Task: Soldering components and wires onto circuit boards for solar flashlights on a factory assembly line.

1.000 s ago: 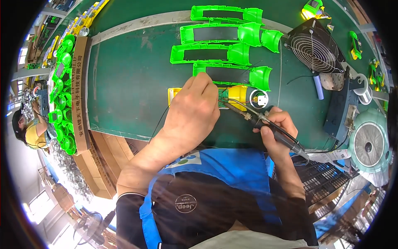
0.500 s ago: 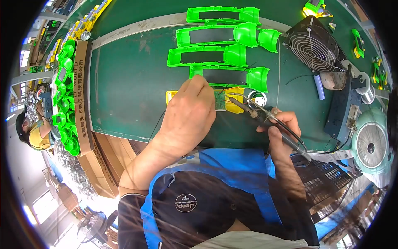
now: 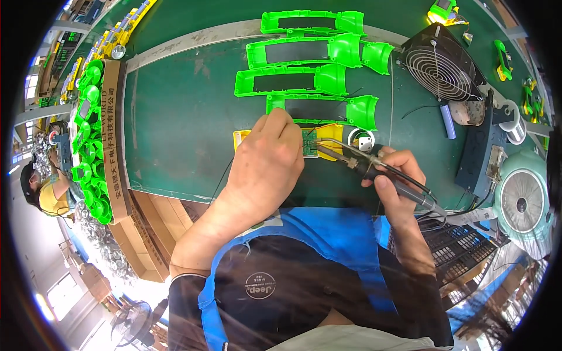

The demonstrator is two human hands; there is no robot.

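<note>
My right hand grips a soldering iron with a thin metal feed tube along it. The tips of iron and tube meet at the right edge of a small green circuit board. This board sits on a yellow plastic housing, partly covered by my left hand. The left fingers are pinched together at the board's left side; what they hold is hidden beneath them. A dark wire runs down from the housing's left end. Right of the housing stands a round white-and-silver part.
Several bright green shells with dark panels lie in rows beyond the board. At right are a black fan, a blue cylindrical cell, a solder spool and a dark blue box. A cardboard box borders the left.
The soldering iron's tip has shifted slightly down and left on the board, and the iron lies flatter. My right hand has moved a little; my left hand stays nearly in place.
</note>
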